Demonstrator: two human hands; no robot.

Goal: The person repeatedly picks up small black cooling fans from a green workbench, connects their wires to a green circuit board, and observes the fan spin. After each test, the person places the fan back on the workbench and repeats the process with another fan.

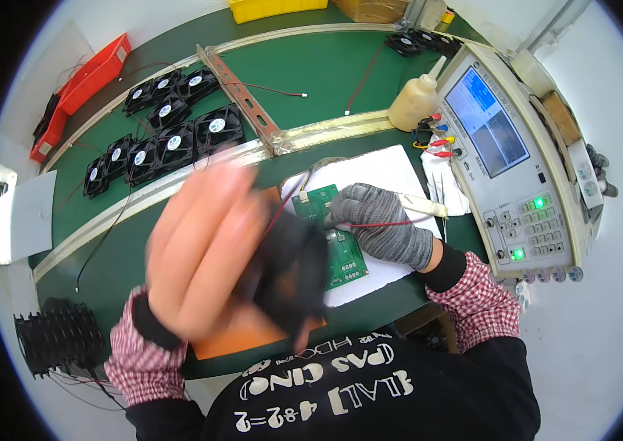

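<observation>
My left hand (205,246) is bare and blurred by motion. Its fingers are closed round a black cooling fan (293,272), raised in front of the board's left side. A grey knitted glove covers my right hand (385,224), which rests over the upper right of a green circuit board (346,261). The fingertips there are pinched together, and a thin red wire (407,222) runs from them across the glove; its connector end is hidden. The board lies on a white sheet (392,165), with a white connector (304,196) at its upper left.
Several black fans (175,143) lie at the left, beyond a metal rail (238,99); more are stacked at lower left (61,334). A test instrument (524,162) with a lit screen stands right. Nearby are a squeeze bottle (414,103), tweezers (440,191), an orange mat (234,342) and red bins (94,73).
</observation>
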